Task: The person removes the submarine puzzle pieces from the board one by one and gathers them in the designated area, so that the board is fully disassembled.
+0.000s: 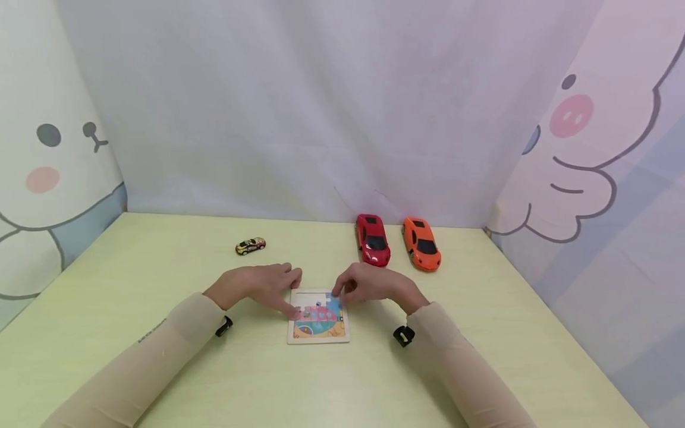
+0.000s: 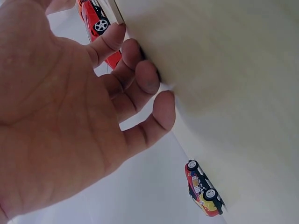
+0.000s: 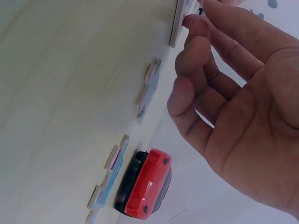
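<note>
A wooden jigsaw puzzle tray (image 1: 319, 340) lies flat on the table with a pink, teal and blue picture in it. Bare white backing shows in its upper left part. My left hand (image 1: 267, 285) reaches over the tray's left side, its thumb touching the pieces there and its fingers lightly bent near the upper left corner. Bent fingers of my right hand (image 1: 369, 282) touch the blue pieces by the upper right edge. The right wrist view shows one loose puzzle piece (image 3: 149, 91) and more joined pieces (image 3: 110, 175) beyond that hand; the fingertips' contact is partly hidden.
Toward the back right stand a red toy car (image 1: 373, 241) and an orange toy car (image 1: 421, 244). A small yellow and red toy car (image 1: 250, 246) is at the back left. A pale curtain (image 1: 299, 119) hangs behind the table.
</note>
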The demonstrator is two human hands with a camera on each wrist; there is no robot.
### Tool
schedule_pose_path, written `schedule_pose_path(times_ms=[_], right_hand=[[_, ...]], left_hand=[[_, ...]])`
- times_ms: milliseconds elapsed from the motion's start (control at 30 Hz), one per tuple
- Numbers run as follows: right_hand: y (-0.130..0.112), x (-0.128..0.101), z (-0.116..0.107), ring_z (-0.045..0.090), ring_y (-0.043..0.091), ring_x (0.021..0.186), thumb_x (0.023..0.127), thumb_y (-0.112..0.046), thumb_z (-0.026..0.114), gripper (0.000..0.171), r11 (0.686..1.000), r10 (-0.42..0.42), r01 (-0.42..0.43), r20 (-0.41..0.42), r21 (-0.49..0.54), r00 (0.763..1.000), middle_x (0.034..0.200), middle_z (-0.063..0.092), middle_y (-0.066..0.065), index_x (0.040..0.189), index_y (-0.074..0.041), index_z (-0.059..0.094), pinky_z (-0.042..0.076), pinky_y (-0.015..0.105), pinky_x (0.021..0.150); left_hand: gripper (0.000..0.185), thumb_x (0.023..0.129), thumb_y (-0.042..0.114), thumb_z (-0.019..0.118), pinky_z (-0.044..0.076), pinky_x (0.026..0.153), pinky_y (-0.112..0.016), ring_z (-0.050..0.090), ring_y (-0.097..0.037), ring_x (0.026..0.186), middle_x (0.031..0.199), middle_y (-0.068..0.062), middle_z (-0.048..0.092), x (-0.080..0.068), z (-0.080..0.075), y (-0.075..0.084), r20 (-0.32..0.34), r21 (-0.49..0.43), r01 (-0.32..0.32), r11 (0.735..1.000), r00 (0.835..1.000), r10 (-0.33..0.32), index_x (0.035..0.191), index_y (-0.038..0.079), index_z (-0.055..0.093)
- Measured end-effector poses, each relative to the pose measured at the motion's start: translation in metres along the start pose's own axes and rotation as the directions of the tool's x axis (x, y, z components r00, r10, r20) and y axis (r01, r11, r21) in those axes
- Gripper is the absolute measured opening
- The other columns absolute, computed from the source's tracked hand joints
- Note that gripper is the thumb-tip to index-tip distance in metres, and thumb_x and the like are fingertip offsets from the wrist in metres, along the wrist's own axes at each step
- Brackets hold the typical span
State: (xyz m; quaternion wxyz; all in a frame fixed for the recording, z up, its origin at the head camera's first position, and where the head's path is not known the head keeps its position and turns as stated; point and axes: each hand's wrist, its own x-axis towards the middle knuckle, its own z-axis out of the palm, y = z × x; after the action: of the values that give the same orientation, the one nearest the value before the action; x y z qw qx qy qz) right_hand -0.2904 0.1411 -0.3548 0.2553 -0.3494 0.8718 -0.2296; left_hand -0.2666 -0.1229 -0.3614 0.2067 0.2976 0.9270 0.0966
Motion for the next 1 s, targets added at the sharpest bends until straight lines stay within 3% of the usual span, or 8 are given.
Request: schedule_pose_path(times_ms=[200,400,700,1000], right_hand=[[-0.009,0.003,0.008,0.057,0.013,0.084,0.089,-0.016,0.077,0.018,0.995,0.066,-0.068,-0.029,-0.071,0.997,0.089,0.062,-0.005,0.106,-0.017,0.071,0.049,0.026,0.072],[-0.016,0.004,0.013,0.055,0.011,0.076,0.087,-0.021,0.08,0.02,0.982,0.087,-0.098,-0.074,-0.161,0.994,0.082,0.06,-0.005,0.102,-0.017,0.067,0.046,0.026,0.068],[-0.018,0.002,0.013,0.053,0.011,0.074,0.088,-0.024,0.079,0.029,0.973,0.144,-0.153,-0.065,-0.171,0.987,0.078,0.055,-0.002,0.107,-0.017,0.059,0.043,0.026,0.067],[-0.014,0.007,0.014,0.052,0.013,0.089,0.086,-0.024,0.081,0.033,0.971,0.106,-0.121,-0.082,-0.207,0.991,0.093,0.053,-0.003,0.104,-0.018,0.054,0.046,0.026,0.074]], left_hand=[[0.053,0.084,0.054,0.076,0.035,0.072,-0.035,0.045,-0.018,0.084,0.092,-0.004,0.044,0.0,0.002,-0.002,0.005,-0.009,-0.002,1.0,1.0,0.002,0.103,0.016,0.043],[0.054,0.084,0.054,0.075,0.034,0.071,-0.034,0.044,-0.018,0.084,0.092,-0.004,0.044,0.002,0.003,-0.004,0.0,-0.003,-0.007,1.0,1.0,0.007,0.103,0.017,0.042],[0.054,0.084,0.053,0.075,0.034,0.071,-0.035,0.044,-0.018,0.084,0.092,-0.004,0.043,0.002,0.0,-0.004,0.002,0.006,-0.022,1.0,1.0,0.022,0.104,0.016,0.042],[0.054,0.083,0.055,0.075,0.035,0.072,-0.035,0.044,-0.019,0.085,0.093,-0.004,0.044,0.003,0.002,-0.007,0.0,0.002,-0.023,1.0,1.0,0.023,0.104,0.017,0.043]])
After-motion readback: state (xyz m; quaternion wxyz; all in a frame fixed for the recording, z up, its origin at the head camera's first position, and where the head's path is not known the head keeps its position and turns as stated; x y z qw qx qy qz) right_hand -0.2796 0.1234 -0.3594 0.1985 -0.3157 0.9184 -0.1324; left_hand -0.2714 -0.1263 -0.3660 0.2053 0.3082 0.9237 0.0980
